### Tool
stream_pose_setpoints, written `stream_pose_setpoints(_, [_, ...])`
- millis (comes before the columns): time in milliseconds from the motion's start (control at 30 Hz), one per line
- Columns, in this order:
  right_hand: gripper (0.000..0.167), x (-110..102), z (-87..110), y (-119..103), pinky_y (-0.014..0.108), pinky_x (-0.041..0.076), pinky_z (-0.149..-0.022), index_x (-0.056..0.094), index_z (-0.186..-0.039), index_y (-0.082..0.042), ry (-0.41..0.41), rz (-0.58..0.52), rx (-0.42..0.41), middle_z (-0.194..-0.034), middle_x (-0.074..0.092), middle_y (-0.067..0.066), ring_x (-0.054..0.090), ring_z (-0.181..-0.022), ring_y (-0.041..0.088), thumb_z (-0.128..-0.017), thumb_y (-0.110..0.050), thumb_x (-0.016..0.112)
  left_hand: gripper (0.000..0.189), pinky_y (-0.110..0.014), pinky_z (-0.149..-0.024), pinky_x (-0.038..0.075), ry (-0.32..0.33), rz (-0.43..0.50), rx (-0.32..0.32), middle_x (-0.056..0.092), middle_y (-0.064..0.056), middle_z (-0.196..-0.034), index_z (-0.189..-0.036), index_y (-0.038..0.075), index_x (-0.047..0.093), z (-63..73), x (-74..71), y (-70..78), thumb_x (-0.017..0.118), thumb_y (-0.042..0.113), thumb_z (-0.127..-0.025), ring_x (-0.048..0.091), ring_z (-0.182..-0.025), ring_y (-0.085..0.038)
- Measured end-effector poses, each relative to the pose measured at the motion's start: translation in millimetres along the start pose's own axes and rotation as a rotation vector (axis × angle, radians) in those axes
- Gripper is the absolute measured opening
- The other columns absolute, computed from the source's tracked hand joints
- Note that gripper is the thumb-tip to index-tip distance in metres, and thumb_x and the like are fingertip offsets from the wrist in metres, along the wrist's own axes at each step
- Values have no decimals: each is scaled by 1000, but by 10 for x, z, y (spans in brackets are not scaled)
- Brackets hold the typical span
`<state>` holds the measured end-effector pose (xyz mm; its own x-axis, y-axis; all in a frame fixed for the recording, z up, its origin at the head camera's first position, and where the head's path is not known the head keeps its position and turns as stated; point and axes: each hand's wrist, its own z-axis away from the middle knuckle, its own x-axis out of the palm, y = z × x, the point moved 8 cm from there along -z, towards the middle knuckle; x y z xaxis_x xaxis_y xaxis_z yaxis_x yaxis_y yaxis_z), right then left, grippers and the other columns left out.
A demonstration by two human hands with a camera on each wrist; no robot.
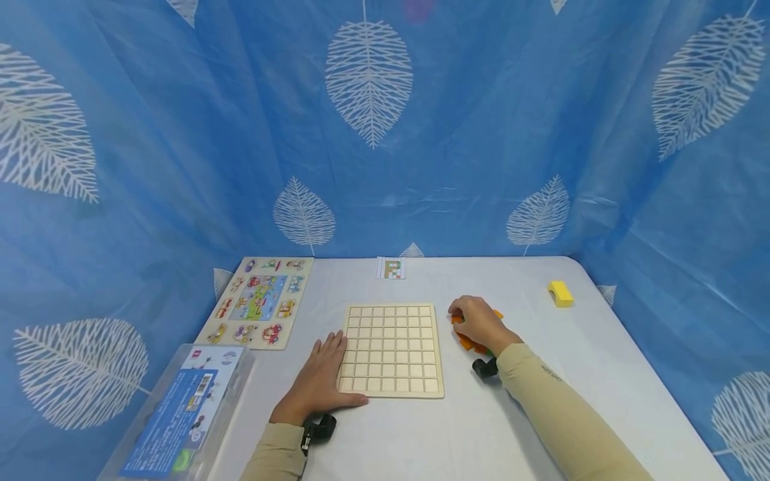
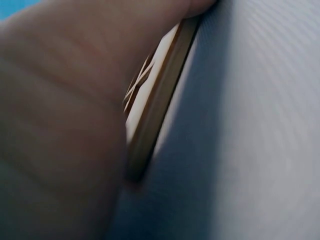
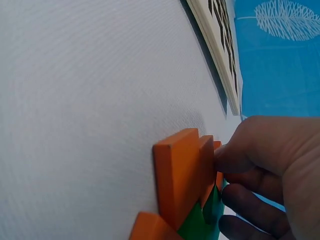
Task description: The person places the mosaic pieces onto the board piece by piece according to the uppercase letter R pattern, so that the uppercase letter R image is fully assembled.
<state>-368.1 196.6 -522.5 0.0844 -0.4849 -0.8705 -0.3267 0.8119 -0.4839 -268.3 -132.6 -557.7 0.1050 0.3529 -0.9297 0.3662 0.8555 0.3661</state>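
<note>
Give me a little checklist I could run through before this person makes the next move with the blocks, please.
1. Left hand at the grid board: ok, it rests at the board's left edge.
2. Right hand at the blocks: ok, its thumb touches the orange blocks.
3. One block firmly pinched: cannot tell, the fingertips are partly hidden.
4. Picture card uncovered: ok, it lies beyond the board.
5. Yellow block with the others: not ok, it lies apart, farther right.

Blue curtain: creased, along back and both sides
Leaf prints: white, veined
White tabletop: rounded far-right corner
Pinkish spot: on curtain, top edge
</note>
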Motion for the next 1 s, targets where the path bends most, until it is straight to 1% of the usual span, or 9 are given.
stream_pose_setpoints(333, [29, 17, -19, -5, 47, 56, -95, 77, -113, 0, -17, 12, 30, -111, 71, 12, 66, -106, 31, -85, 2, 82, 142, -54, -126, 13, 4, 3, 1, 27, -19, -169, -163, -5, 30, 13, 2, -8, 76, 87, -65, 20, -157, -37])
stream_pose_setpoints(600, [25, 21, -27, -11, 49, 55, -96, 78, -110, -1, 3, 50, 32, -110, 72, 12, 65, -106, 34, -85, -1, 82, 141, -55, -126, 14, 19, 17, 15, 28, -20, -168, -162, -6, 31, 23, -30, 12, 78, 85, -65, 22, -156, -39])
stream_pose_setpoints(867, [28, 52, -34, -19, 45, 57, -93, 76, -110, -2, 23, 26, 9, -106, 70, 8, 66, -100, 28, -84, -2, 86, 140, -55, -126, 14, 22, 4, 19, 28, -20, -169, -162, -6, 32, 23, -29, 8, 77, 86, -66, 22, -156, -38])
stream_pose_setpoints(1000, [29, 59, -39, -11, 45, 57, -92, 75, -110, -3, 28, 28, 4, -104, 69, 6, 66, -98, 27, -84, -4, 87, 140, -54, -126, 14, 20, -1, 20, 28, -20, -169, -162, -6, 32, 25, -28, 8, 76, 86, -66, 21, -156, -37])
